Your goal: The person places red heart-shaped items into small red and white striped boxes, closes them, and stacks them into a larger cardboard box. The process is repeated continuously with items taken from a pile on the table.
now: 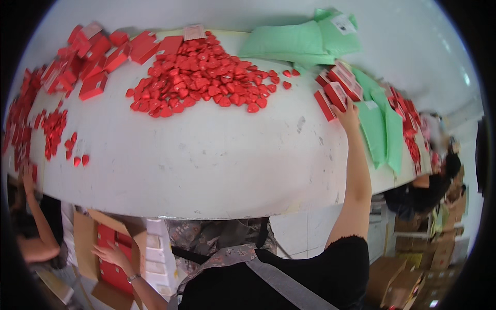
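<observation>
My right hand (349, 114) reaches to the right side of the table, fingers closed on the near end of a small red box (337, 95). Another red box (324, 106) stands against its left side, and more lie just behind. Down at the lower left, my left hand (111, 256) is stretched out over an open cardboard carton (85, 243). Its fingers are apart and hold nothing that I can see. Inside the carton are flat red boxes (109, 275).
Red heart-shaped pieces (196, 77) are heaped on the white table (206, 165). Red boxes (93, 85) pile up at the back left. Green padded bags (289, 44) lie behind and at right. Co-workers sit left (39, 243) and right (431, 191).
</observation>
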`<state>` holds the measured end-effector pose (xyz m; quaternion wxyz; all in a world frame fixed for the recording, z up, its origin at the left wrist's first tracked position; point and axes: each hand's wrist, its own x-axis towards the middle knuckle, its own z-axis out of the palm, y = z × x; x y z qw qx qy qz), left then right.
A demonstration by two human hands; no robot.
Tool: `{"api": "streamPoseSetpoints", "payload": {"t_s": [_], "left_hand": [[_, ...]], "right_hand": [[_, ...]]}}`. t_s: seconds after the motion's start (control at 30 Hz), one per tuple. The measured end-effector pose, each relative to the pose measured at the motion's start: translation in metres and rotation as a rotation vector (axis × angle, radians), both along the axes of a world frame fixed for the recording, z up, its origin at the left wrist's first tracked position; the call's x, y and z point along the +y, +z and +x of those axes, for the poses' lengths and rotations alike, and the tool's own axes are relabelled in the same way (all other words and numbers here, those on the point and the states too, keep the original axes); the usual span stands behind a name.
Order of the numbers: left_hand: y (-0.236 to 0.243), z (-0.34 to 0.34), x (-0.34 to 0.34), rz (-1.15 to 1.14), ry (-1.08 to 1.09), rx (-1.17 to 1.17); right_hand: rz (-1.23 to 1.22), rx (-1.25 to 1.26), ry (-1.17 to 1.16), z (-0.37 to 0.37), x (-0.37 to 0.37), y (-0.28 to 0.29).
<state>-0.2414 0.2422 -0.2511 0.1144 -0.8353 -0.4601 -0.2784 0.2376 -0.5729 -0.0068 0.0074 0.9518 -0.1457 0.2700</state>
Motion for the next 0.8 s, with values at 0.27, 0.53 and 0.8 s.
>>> {"api": "streamPoseSetpoints", "payload": {"t_s": [0.27, 0.53, 0.8], "left_hand": [[0.201, 0.09, -0.27, -1.085, -0.963, -0.734], [0.146, 0.021, -0.188, -1.292, -0.336, -1.018], [-0.038, -0.043, 0.015, -1.644, 0.344, -0.918]], "right_hand": [[1.233, 0.812, 1.044, -0.149, 0.256, 0.025], [0.961, 1.327, 1.522, -0.234, 0.417, 0.023], [1.027, 1.042, 1.327, -0.204, 0.381, -0.007]]}}
